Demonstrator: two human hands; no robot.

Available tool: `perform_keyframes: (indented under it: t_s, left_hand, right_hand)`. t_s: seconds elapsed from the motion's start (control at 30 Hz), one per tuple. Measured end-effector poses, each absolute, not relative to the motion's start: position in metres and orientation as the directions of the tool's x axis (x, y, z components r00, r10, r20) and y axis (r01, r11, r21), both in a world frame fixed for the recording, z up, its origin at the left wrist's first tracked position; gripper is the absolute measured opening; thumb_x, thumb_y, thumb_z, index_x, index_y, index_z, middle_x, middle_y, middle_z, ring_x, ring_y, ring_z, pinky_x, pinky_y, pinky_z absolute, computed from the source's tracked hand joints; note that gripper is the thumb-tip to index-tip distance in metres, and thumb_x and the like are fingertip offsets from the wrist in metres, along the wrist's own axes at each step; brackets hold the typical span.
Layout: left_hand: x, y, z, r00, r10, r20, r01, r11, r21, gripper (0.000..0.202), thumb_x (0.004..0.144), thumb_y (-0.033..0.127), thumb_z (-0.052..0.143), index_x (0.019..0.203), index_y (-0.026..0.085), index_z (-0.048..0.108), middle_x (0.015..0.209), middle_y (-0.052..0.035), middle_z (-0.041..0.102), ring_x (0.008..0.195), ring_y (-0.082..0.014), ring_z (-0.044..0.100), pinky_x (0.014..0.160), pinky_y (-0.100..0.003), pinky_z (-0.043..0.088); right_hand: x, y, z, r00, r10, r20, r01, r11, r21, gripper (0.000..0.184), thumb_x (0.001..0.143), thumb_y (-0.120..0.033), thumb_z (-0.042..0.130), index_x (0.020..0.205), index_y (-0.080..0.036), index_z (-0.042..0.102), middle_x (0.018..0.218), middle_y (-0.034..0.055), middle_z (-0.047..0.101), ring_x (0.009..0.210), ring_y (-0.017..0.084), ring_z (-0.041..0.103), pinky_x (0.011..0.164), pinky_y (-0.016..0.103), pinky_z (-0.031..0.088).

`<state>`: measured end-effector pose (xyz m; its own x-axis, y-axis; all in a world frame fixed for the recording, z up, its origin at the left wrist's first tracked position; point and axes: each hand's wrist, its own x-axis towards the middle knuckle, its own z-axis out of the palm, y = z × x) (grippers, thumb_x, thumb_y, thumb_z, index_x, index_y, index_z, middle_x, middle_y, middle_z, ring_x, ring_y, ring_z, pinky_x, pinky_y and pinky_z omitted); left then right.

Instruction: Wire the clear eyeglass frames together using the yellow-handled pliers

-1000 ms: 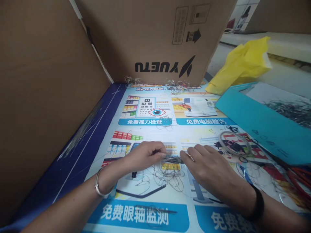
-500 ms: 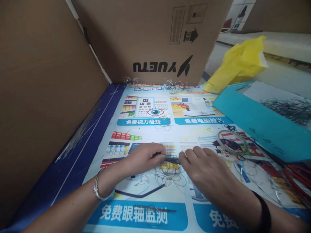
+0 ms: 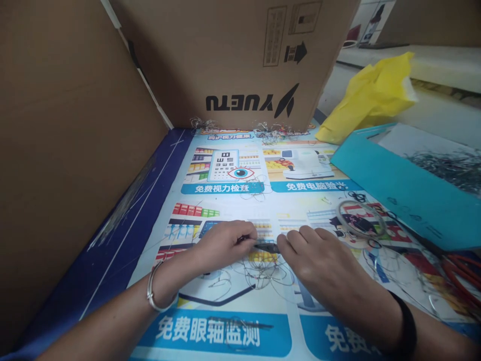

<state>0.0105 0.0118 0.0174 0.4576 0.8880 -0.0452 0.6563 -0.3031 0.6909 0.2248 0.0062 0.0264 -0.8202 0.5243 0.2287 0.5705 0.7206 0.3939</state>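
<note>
So the fingers of the right hand (image 3: 315, 250) were wrapped round a slim dark tool (image 3: 267, 246), its tip poking toward the left hand (image 3: 221, 243). Those fingers were pinched together, couldn't really tell on what. A messy wire tangle (image 3: 263, 273) sat on the worktop (image 3: 225, 203) just below, red-handled scissors (image 3: 451, 263) well off right of the fingers.

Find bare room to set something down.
The printed machine panel looks bare, bordered by far tangles, yellow bag and teal box; likewise the eye chart, left of a small tangle. Crowded: wire near left hand and right hand, and around the ring.
</note>
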Motion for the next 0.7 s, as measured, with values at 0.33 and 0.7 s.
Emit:
perform_keyframes:
  t_s: [0.33,0.7]
  left_hand:
    - [0.0134,0.0114,0.0179,0.410,0.911,-0.055,0.612,-0.229,0.757,0.012,0.082,0.017,0.046,0.074,0.018,0.055,0.069,0.0033,0.056,0.065,-0.0097,0.049,0.060,-0.021,0.035]
    - [0.0098,0.0113,0.0134,0.407,0.909,-0.091,0.634,-0.209,0.744,0.012,0.088,0.024,0.041,0.079,0.020,0.047,0.068,0.0046,0.051,0.063,-0.0098,0.045,0.058,-0.021,0.033]
  right_hand:
    - [0.2260,0.0088,0.0284,-0.810,0.530,0.252,0.587,0.729,0.352,0.015,0.071,-0.004,0.054,0.078,-0.016,0.059,0.067,0.0051,0.056,0.061,0.021,0.047,0.055,0.033,0.022]
    - [0.2289,0.0105,0.0290,-0.800,0.550,0.241,0.600,0.734,0.319,0.016,0.071,-0.005,0.057,0.082,-0.016,0.061,0.070,0.0045,0.058,0.063,0.020,0.047,0.056,0.032,0.022]
